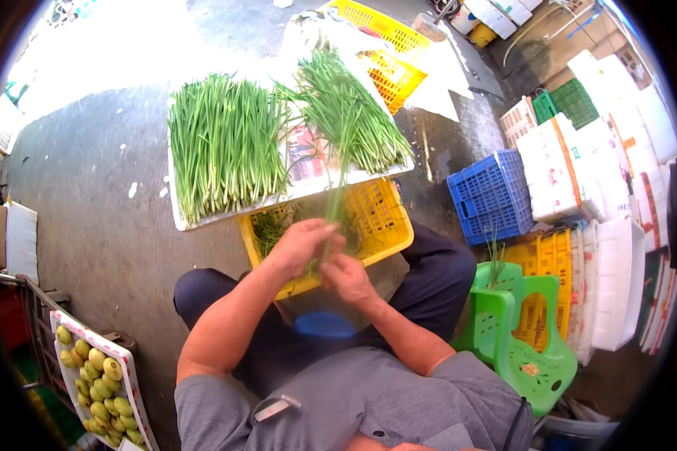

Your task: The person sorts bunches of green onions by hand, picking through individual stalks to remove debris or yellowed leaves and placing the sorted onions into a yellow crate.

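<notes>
My left hand (301, 244) is closed round a few thin green garlic chives (337, 197) that stand up, blurred, from its fingers. Just below and to the right, my right hand (347, 278) pinches at their lower ends. Both hands are over a yellow plastic basket (387, 239) with loose green scraps (267, 229) inside. Beyond it, a white foam tray (233, 214) carries a wide row of garlic chives (226, 146) on the left and a looser pile (353, 113) on the right. Printed paper (306, 154) shows between them.
A green plastic chair (530, 368) stands at my right, by a blue crate (493, 197) and stacked white foam boxes (560, 169). Yellow crates (399, 71) lie beyond the tray. At lower left is a box of yellow-green fruit (101, 383). Something blue (323, 325) shows between my legs.
</notes>
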Available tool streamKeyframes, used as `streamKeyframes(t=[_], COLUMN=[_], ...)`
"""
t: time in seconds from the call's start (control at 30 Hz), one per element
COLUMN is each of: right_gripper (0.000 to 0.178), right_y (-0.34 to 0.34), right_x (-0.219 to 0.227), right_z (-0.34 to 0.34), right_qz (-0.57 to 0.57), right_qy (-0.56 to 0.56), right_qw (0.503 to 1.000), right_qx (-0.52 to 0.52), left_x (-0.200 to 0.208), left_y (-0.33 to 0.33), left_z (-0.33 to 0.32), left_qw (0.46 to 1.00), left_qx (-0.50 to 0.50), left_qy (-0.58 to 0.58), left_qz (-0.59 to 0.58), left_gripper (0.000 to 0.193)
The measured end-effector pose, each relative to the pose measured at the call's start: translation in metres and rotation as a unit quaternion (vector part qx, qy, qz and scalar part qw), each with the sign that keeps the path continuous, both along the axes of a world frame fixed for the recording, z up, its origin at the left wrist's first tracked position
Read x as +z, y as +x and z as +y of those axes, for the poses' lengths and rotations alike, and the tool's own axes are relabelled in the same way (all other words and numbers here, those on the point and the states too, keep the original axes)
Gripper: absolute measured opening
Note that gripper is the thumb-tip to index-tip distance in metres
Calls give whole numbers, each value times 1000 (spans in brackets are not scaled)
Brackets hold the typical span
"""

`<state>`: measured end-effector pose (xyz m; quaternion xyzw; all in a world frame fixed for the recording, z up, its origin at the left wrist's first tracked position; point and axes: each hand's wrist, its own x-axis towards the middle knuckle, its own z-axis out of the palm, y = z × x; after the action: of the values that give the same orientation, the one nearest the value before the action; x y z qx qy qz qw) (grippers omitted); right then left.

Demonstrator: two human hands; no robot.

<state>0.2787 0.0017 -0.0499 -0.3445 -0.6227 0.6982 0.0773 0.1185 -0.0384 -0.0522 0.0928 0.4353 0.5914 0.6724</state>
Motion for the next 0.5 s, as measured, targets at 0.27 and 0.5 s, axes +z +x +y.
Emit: streamKeyframes(t=[0.27,0.5], right_gripper=[18,21], right_y=[0,19], right_x=[-5,-25], right_z=[-35,-47], right_qz=[-21,-41], right_qy=[-23,59], right_qw=[998,977], right_qx=[48,199], left_x=[0,2], left_y=[-3,-5], left_z=[-5,-10], left_qw=[999,999], left_qx=[29,49], left_qy=[-15,-8], left_qz=[7,13], left_gripper=[21,18])
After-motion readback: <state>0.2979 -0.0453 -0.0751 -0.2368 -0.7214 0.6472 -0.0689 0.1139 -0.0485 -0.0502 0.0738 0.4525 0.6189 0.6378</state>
